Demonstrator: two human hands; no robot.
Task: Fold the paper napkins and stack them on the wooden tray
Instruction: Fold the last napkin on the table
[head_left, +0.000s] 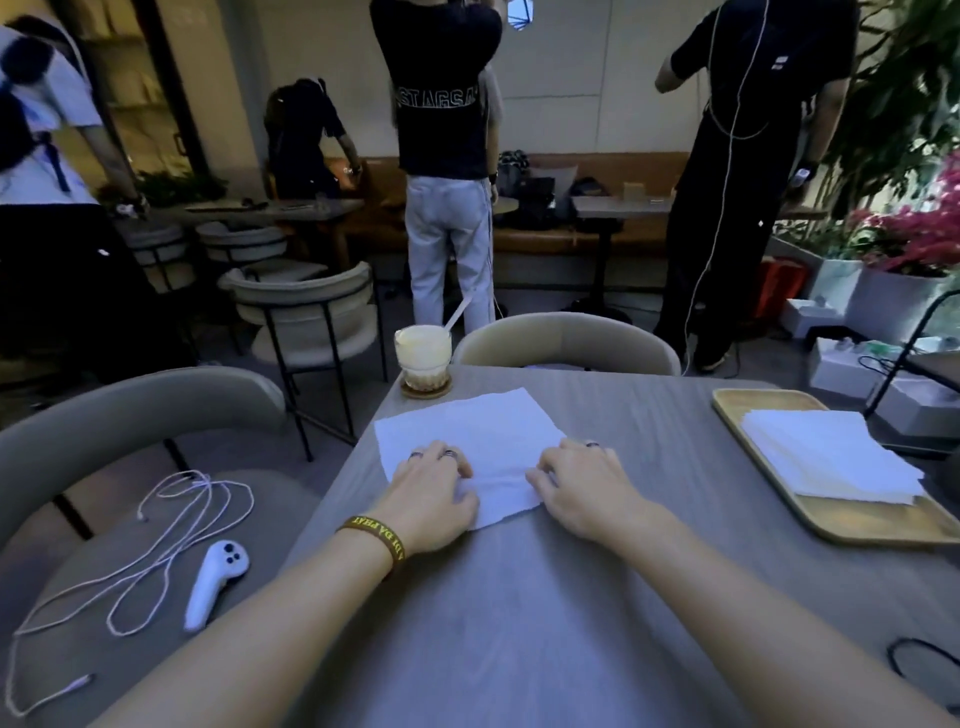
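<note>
**Q:** Where does the napkin (467, 436) lie?

**A:** At the centre of the frame, spread on the grey desk (519, 623) with one corner pointing toward the top of the frame. Its near strip is raised into a soft fold.

**Q:** What is the state of the hands?

**A:** The left hand (431, 501) pinches the left end of the fold, with its thumb against the paper and its fingers curled over it. The right hand (584, 493) grips the right end, its fingers also curled onto the paper. Both hands wear rings, and the left wrist carries a brown wristband (374, 543).

**Q:** What surrounds the napkin?

**A:** At the right of the frame, well apart from it, the wooden tray (883, 527) holds a stack of napkins (826, 452). Just beyond the napkin's far corner, a glass (422, 358) of pale drink stands on a round coaster (426, 392). At lower left, a white controller (215, 582) and a looped white cable (171, 525) lie on a chair seat (78, 597).
</note>
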